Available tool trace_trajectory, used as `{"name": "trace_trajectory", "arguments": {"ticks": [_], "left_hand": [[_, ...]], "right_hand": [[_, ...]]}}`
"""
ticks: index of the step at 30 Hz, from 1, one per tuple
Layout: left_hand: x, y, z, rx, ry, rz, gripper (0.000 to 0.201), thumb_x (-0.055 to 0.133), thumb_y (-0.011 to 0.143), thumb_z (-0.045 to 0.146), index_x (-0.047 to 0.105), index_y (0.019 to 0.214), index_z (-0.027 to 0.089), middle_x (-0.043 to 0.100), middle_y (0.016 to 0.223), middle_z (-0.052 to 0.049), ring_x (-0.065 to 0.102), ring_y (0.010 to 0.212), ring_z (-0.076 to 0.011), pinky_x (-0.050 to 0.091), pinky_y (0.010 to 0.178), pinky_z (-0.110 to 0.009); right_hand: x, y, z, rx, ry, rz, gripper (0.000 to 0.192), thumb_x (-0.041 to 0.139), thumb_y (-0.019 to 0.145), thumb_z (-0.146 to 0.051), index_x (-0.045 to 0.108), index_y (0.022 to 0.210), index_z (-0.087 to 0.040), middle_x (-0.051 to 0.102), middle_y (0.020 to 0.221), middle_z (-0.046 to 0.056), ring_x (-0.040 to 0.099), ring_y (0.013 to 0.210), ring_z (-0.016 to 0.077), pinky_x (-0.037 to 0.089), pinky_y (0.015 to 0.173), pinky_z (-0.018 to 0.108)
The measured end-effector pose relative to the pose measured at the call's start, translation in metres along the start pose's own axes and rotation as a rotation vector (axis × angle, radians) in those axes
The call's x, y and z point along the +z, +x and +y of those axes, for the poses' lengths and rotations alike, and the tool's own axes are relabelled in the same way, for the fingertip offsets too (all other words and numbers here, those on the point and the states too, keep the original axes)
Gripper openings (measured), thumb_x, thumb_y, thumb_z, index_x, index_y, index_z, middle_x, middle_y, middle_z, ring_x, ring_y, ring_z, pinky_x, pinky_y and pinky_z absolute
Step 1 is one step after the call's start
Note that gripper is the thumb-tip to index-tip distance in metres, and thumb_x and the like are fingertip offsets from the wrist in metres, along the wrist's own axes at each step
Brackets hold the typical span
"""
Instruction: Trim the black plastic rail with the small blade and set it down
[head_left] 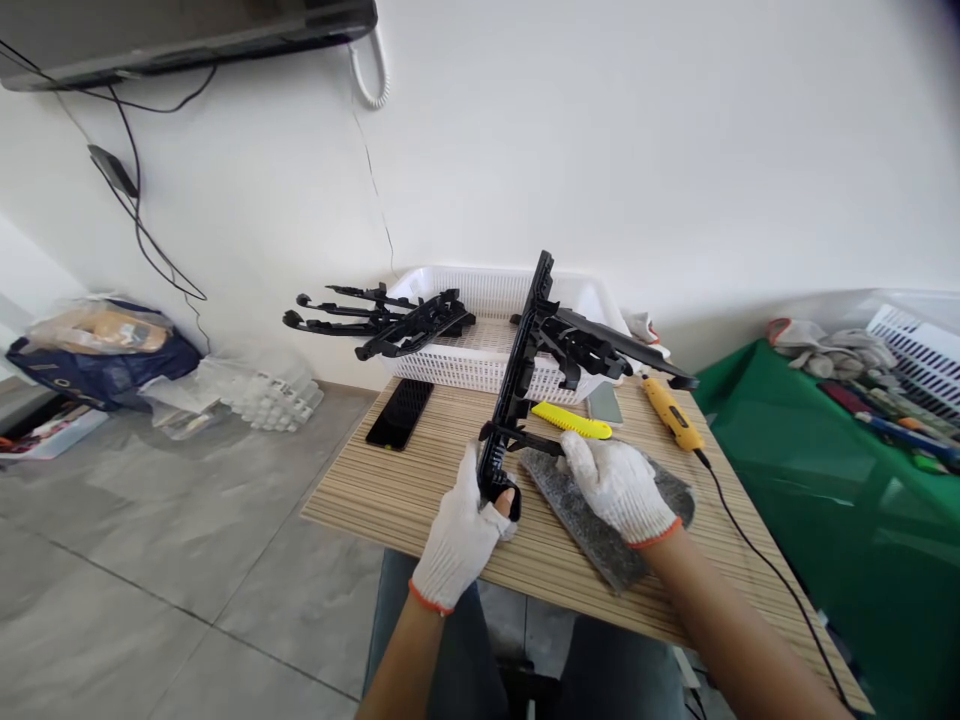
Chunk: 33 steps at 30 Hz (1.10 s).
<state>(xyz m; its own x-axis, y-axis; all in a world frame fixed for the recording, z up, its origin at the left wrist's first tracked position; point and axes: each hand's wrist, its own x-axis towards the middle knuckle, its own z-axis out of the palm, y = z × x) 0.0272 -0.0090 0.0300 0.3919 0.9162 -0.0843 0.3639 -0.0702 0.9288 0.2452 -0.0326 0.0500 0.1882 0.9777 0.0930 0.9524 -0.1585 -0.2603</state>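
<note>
Here the left hand (pixel 459 530) grips the black plastic part (pixel 517 390); the right hand (pixel 616 485) pinches its side arm. More parts (pixel 382 320) wait at the basket (pixel 487 365).

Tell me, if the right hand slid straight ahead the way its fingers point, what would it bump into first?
The right hand points up and left, its fingers already touching the long black plastic part. That part would be met first; just past it lies the yellow utility knife, though depth there is hard to judge.
</note>
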Motion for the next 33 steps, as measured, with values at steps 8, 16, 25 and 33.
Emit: {"name": "trace_trajectory", "arguments": {"ticks": [8, 16, 25, 33], "left_hand": [[0.000, 0.000, 0.002, -0.070, -0.209, -0.077, 0.083, 0.058, 0.092, 0.049, 0.018, 0.159, 0.023, 0.064, 0.131, -0.011, 0.074, 0.084, -0.0193, 0.063, 0.076, -0.035], [0.000, 0.001, 0.004, -0.074, -0.209, -0.075, 0.078, 0.059, 0.091, 0.052, 0.023, 0.156, 0.026, 0.066, 0.126, -0.009, 0.073, 0.082, -0.0185, 0.063, 0.075, -0.034], [-0.001, 0.003, -0.001, 0.007, -0.133, -0.102, 0.039, 0.057, 0.092, 0.050, 0.060, 0.113, 0.018, 0.069, 0.098, -0.005, 0.069, 0.078, -0.0179, 0.057, 0.069, -0.029], [0.000, 0.003, 0.001, -0.070, -0.303, -0.134, 0.044, 0.061, 0.088, 0.054, 0.056, 0.113, 0.018, 0.066, 0.091, -0.003, 0.063, 0.058, -0.0110, 0.057, 0.058, -0.026]], "right_hand": [[0.005, 0.002, 0.004, -0.075, -0.030, 0.095, 0.048, 0.029, 0.101, -0.037, 0.074, 0.096, -0.019, 0.075, 0.084, 0.009, 0.069, 0.075, 0.0214, 0.043, 0.062, 0.028], [-0.009, -0.002, -0.007, 0.129, 0.045, 0.088, 0.048, 0.032, 0.099, -0.049, 0.070, 0.085, -0.022, 0.070, 0.072, 0.006, 0.064, 0.068, 0.0208, 0.032, 0.058, 0.029], [-0.008, -0.004, -0.009, 0.145, 0.117, 0.155, 0.047, 0.035, 0.095, -0.051, 0.063, 0.071, -0.022, 0.066, 0.065, 0.006, 0.062, 0.067, 0.0205, 0.031, 0.059, 0.030], [-0.004, -0.005, -0.005, 0.025, 0.104, 0.151, 0.050, 0.030, 0.098, -0.049, 0.065, 0.076, -0.021, 0.067, 0.067, 0.007, 0.063, 0.067, 0.0204, 0.034, 0.061, 0.029]]}}
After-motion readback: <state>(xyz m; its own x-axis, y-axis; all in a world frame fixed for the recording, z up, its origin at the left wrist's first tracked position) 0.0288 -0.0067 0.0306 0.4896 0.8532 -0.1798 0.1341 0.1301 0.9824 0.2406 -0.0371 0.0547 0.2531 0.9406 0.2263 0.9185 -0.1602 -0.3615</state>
